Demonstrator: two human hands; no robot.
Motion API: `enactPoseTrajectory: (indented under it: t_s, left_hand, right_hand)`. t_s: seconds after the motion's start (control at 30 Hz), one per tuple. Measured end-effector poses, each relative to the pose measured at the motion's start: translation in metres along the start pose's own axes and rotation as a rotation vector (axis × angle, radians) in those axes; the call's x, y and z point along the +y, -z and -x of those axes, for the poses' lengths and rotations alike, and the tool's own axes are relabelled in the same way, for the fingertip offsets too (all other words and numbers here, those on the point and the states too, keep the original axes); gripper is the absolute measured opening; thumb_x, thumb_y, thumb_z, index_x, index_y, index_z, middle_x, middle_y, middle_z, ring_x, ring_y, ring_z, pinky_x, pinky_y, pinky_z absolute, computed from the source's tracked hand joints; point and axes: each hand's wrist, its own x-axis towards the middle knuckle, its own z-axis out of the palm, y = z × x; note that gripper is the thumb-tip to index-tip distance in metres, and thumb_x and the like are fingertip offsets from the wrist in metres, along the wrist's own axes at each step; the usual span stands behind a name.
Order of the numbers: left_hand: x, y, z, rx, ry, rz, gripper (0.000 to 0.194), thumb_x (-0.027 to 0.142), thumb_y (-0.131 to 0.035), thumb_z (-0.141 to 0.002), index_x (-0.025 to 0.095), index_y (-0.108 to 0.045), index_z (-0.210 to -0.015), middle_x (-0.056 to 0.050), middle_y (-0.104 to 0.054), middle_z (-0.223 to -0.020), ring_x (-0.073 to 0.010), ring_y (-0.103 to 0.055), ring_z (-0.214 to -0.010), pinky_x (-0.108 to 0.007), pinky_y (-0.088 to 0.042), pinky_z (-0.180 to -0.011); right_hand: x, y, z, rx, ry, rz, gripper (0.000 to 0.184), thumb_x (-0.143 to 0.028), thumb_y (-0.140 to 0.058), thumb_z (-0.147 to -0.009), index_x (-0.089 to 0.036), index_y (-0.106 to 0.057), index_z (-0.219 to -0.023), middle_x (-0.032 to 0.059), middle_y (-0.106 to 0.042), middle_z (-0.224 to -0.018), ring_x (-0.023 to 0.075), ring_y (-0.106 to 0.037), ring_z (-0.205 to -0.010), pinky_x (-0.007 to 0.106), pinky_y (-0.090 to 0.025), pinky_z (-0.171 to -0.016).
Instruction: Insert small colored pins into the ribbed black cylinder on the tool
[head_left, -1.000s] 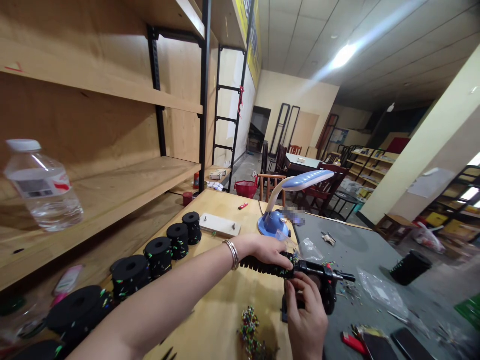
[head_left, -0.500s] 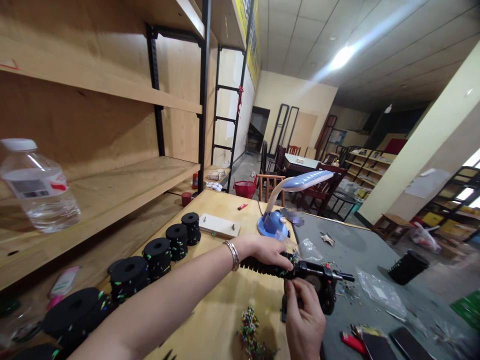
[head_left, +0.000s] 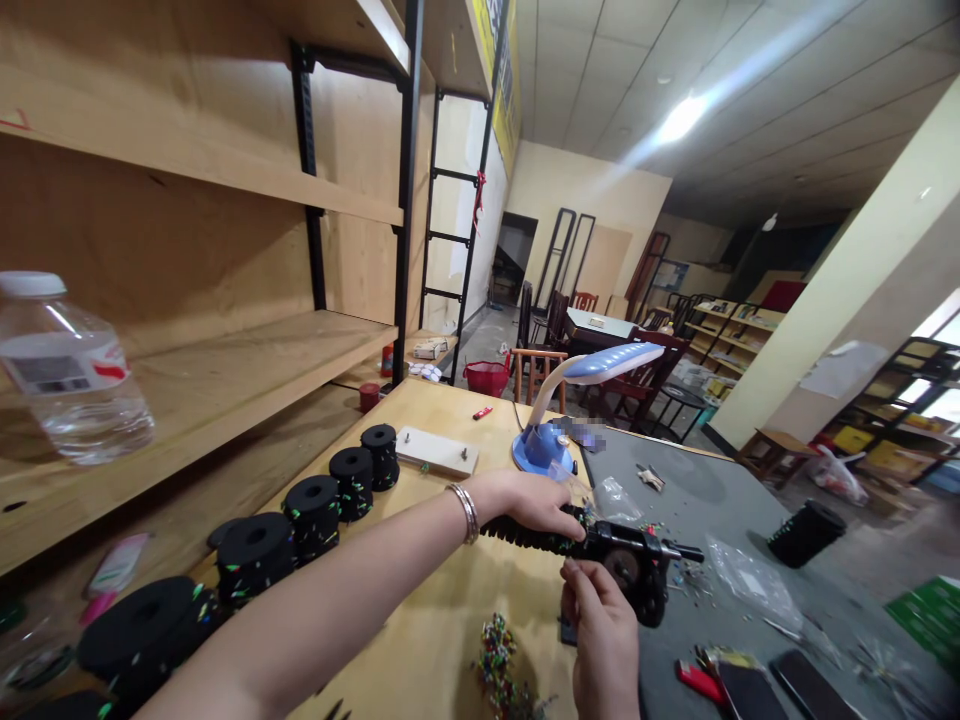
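A black ridged roll (head_left: 517,536) with small coloured bits lies sideways on a black metal holder (head_left: 637,570) with a shaft sticking out to the right. My left hand (head_left: 544,503), a bracelet at its wrist, rests over the roll from above with the fingers curled round it. Just below and in front of the roll is my right hand (head_left: 604,630), thumb and forefinger pinched together. Whatever sits between those fingertips is too small to make out. A heap of small multicoloured pieces (head_left: 499,655) lies on the table left of my right hand.
Several black foam spools (head_left: 257,548) line the table's left side. A blue desk lamp (head_left: 541,447) stands behind the roll, near a white board (head_left: 439,450). On the grey mat to the right are another black spool (head_left: 806,533), a plastic bag (head_left: 754,583) and a phone (head_left: 814,685).
My right hand has drawn slightly down from the roll, its fingertips still pinched. My left hand keeps its place on the roll. The whole view has shifted a little.
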Motion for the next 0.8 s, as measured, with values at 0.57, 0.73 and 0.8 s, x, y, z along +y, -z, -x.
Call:
enactPoseTrajectory:
  t_s: [0.57,0.73,0.8]
  left_hand:
    - [0.017,0.000,0.008,-0.009,0.134,-0.201,0.059,0.058,-0.058,-0.070,0.011,-0.068,-0.104,-0.018,-0.072,-0.100,-0.0325,-0.068,-0.085,-0.038,-0.054,-0.067]
    - [0.017,-0.006,0.008,0.072,0.135,-0.265,0.052,0.057,-0.059,-0.068,0.013,-0.070,-0.093,-0.016,-0.073,-0.087,-0.0325,-0.068,-0.076,-0.037,-0.052,-0.059]
    - [0.016,-0.007,0.007,0.090,0.135,-0.278,0.050,0.057,-0.059,-0.067,0.014,-0.071,-0.089,-0.016,-0.073,-0.083,-0.0321,-0.068,-0.073,-0.037,-0.051,-0.056]
  right_hand:
    - [-0.006,-0.013,0.002,0.080,-0.208,-0.195,0.024,-0.036,-0.075,-0.052,-0.018,-0.060,-0.058,-0.0093,-0.040,-0.045,0.0069,-0.032,-0.042,0.019,-0.021,-0.041]
    - [-0.002,-0.014,0.002,0.078,-0.166,-0.167,0.024,-0.038,-0.073,-0.055,-0.018,-0.059,-0.056,-0.0097,-0.037,-0.045,0.0071,-0.031,-0.042,0.019,-0.022,-0.040]
    - [0.001,-0.014,0.003,0.077,-0.092,-0.120,0.026,-0.040,-0.073,-0.059,-0.018,-0.060,-0.057,-0.0091,-0.038,-0.046,0.0076,-0.032,-0.041,0.020,-0.023,-0.039]
